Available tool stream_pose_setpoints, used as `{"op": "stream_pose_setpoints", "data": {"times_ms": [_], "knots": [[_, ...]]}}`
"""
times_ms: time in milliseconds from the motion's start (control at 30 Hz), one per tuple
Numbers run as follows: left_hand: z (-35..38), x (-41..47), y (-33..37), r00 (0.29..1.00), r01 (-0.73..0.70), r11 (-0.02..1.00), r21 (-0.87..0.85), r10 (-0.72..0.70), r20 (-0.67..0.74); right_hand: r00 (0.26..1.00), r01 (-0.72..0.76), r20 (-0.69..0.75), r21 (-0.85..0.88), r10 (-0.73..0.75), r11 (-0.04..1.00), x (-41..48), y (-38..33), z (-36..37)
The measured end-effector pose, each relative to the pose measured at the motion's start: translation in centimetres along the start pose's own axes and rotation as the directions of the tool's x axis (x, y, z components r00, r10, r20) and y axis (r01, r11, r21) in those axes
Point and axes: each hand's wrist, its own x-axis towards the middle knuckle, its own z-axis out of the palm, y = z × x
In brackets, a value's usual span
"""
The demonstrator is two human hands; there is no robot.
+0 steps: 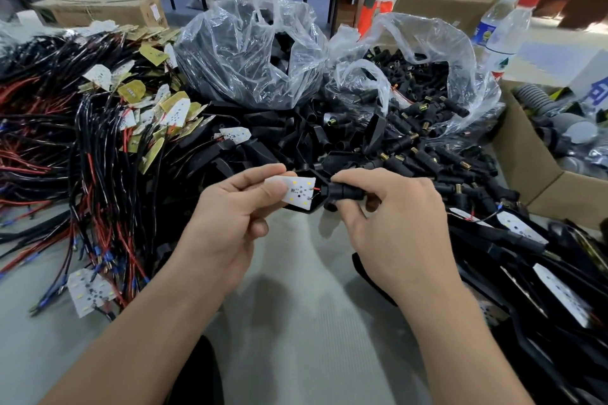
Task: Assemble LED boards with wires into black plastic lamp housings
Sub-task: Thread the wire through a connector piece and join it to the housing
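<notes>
Pinching the black lamp housing (343,195) by its neck in the right hand (394,220), over the table (296,273), LED board (297,192) pinched at its mouth by the left hand's (227,223) thumb and forefinger. Risks jamming the board if tilted, or tearing the red wire (316,190) by tugging.

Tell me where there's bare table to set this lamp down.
The grey table is bare below your left hand and right hand, between the pile of black and red wired LED boards on the left and assembled black lamp housings on the right. Behind, loose black plastic housings and clear plastic bags crowd it.
</notes>
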Motion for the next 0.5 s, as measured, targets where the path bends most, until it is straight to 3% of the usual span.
{"op": "stream_pose_setpoints", "data": {"times_ms": [67, 133, 167, 233, 267, 300, 333, 367, 400, 433, 500], "knots": [[0.2, 0.0, -0.2, 0.999, -0.018, 0.998, 0.067, 0.021, -0.036, 1.000, -0.007, 0.007, -0.006, 0.007, 1.000, -0.1, 0.1, 0.1], [0.1, 0.0, -0.5, 0.974, -0.161, 0.936, 0.312, 0.202, -0.103, 0.999, -0.028, 0.029, 0.011, 0.027, 1.000, -0.2, -0.1, 0.4], [-0.1, 0.0, -0.7, 0.927, -0.250, 0.831, 0.497, 0.354, -0.123, 0.998, -0.033, 0.046, 0.019, 0.032, 0.999, -0.2, -0.3, 0.5], [-0.6, -0.3, -0.6, 0.751, -0.350, 0.409, 0.843, 0.661, -0.009, 0.997, -0.041, 0.064, 0.040, 0.038, 0.998, -0.3, -0.3, 0.6], [-0.9, -0.3, -0.4, 0.671, -0.378, 0.243, 0.893, 0.736, 0.084, 0.997, -0.045, 0.059, 0.058, 0.041, 0.997, -0.3, -0.2, 0.5], [-1.4, 0.1, -0.5, 0.648, -0.416, 0.212, 0.885, 0.751, 0.125, 0.998, -0.047, 0.049, 0.079, 0.043, 0.996, -0.3, -0.2, 0.4], [-1.7, 0.4, -0.3, 0.703, -0.445, 0.310, 0.840, 0.702, 0.113, 0.998, -0.043, 0.040, 0.094, 0.040, 0.995, -0.2, -0.2, 0.3], [-1.7, 0.6, 0.0, 0.809, -0.439, 0.526, 0.728, 0.584, 0.066, 0.999, -0.030, 0.034, 0.101, 0.027, 0.994, -0.1, -0.2, 0.2], [-1.5, 0.7, 0.4, 0.918, -0.363, 0.778, 0.513, 0.394, 0.051, 0.999, -0.011, 0.034, 0.099, 0.007, 0.995, -0.1, -0.4, 0.2], [-1.2, 0.6, 0.6, 0.978, -0.206, 0.934, 0.291, 0.184, 0.102, 0.999, 0.008, 0.035, 0.089, -0.011, 0.996, -0.1, -0.6, 0.2], [-1.0, 0.6, 0.9, 0.974, 0.051, 0.994, 0.095, -0.071, 0.217, 0.999, 0.021, 0.033, 0.077, -0.024, 0.997, -0.2, -0.8, 0.2]]}}
